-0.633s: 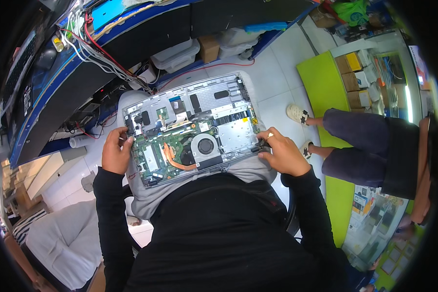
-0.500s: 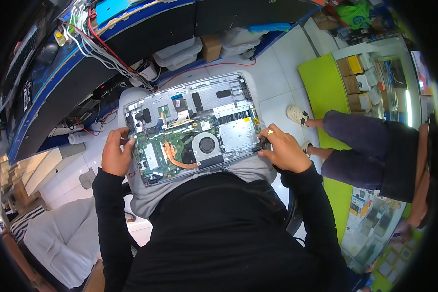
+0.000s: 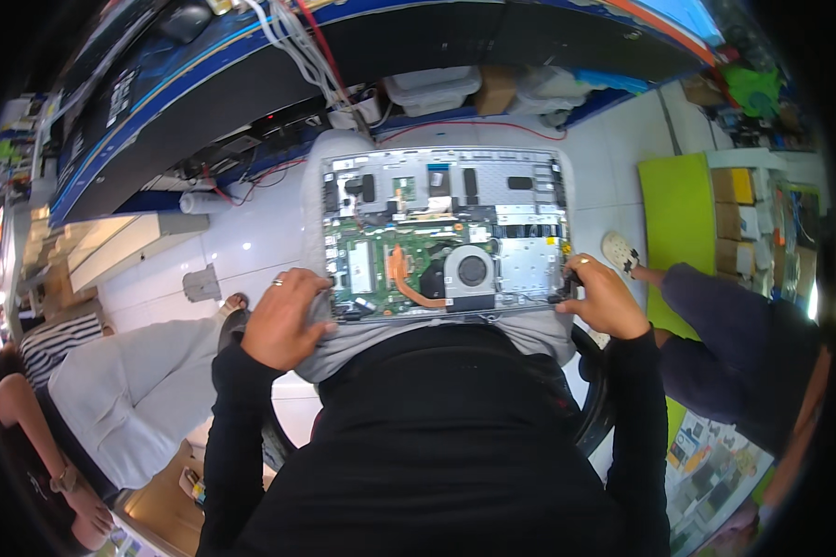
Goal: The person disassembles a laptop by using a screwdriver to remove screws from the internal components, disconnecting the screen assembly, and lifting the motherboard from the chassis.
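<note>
An opened laptop base (image 3: 529,265) lies across my lap with its inside facing up. In it show a green circuit board (image 3: 429,243), a round black fan (image 3: 472,271) and a bent copper heat pipe (image 3: 401,277). My left hand (image 3: 288,317) has its fingers and thumb at the laptop's near left edge, gripping it. At the near right corner, my right hand (image 3: 607,299) pinches the edge beside a dark hinge piece. The fingertips of both hands are partly hidden by the laptop edge.
A bench (image 3: 418,42) with hanging white cables (image 3: 293,46) stands ahead, with plastic bins (image 3: 434,91) below it. One person (image 3: 121,390) sits at the left; another person (image 3: 729,316) is at the right by a green-sided display case (image 3: 675,209). A red cable (image 3: 478,123) runs along the floor.
The view has swung so the laptop appears further right and more level. My left hand has shifted lower along the left edge, its thumb spread wider. My right hand keeps its corner hold.
</note>
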The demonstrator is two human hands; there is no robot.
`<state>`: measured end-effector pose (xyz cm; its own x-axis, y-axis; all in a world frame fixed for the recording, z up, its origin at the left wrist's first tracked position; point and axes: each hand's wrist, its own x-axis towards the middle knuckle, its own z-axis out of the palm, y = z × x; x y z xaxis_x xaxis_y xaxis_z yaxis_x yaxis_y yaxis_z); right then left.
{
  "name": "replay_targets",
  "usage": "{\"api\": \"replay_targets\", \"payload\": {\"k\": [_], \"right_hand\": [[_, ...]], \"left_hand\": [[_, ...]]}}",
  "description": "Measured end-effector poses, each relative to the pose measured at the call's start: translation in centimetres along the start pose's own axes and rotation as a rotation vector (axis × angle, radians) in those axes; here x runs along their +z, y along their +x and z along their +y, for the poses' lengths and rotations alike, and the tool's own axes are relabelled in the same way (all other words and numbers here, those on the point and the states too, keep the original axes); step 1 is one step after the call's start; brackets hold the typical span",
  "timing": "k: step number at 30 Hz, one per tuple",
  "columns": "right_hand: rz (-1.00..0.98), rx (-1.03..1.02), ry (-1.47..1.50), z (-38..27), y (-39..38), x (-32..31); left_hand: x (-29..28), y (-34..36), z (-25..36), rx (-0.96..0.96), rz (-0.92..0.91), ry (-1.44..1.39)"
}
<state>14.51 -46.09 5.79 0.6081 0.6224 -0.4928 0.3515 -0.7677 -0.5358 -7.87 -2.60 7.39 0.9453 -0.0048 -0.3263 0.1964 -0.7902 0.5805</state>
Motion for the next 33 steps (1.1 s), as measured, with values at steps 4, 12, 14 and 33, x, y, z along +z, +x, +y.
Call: {"api": "replay_targets", "payload": {"k": [4,12,14,33], "right_hand": [[-0.001,0.028,-0.028,-0.1,0.0,0.1],[0.049,0.03,-0.029,0.0,-0.3,0.4],[0.039,0.036,-0.022,-0.3,-0.3,0.4],[0.097,-0.014,-0.056,-0.7,-0.8,0.8]], "left_hand": [[0.7,-0.3,-0.4,0.046,0.027,-0.012],[1.4,-0.4,-1.1,0.044,0.074,0.006],[1.6,-0.7,-1.3,0.02,0.084,-0.011],[2.5,-1.0,-0.1,0.142,0.13,0.183]]}}
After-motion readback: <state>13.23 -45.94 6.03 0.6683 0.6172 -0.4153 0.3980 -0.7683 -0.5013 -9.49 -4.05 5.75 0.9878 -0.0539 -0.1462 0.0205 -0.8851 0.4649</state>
